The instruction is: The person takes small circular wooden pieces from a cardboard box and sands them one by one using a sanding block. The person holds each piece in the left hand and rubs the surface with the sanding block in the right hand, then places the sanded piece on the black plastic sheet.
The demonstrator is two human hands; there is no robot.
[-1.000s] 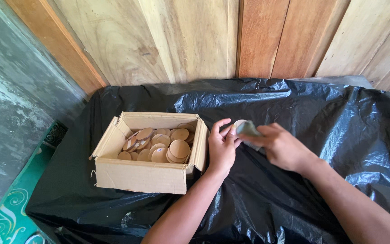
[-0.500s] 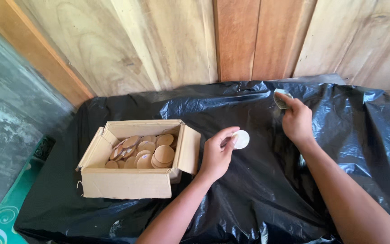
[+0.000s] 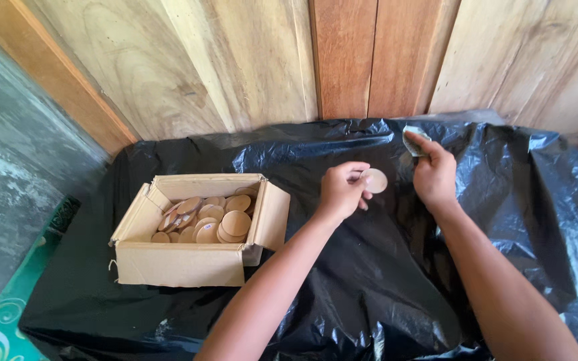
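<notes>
Cardboard box (image 3: 188, 257) of wooden discs (image 3: 212, 219)

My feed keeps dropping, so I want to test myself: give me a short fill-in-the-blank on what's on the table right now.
1. The left hand holds up a single round wooden ____.
2. The cardboard box of stacked discs lies to the person's ____.
3. The right hand pinches a small grey scrap over the ____ plastic sheet.
4. The box's flaps stand ____.

Missing words: disc; left; black; open
</notes>
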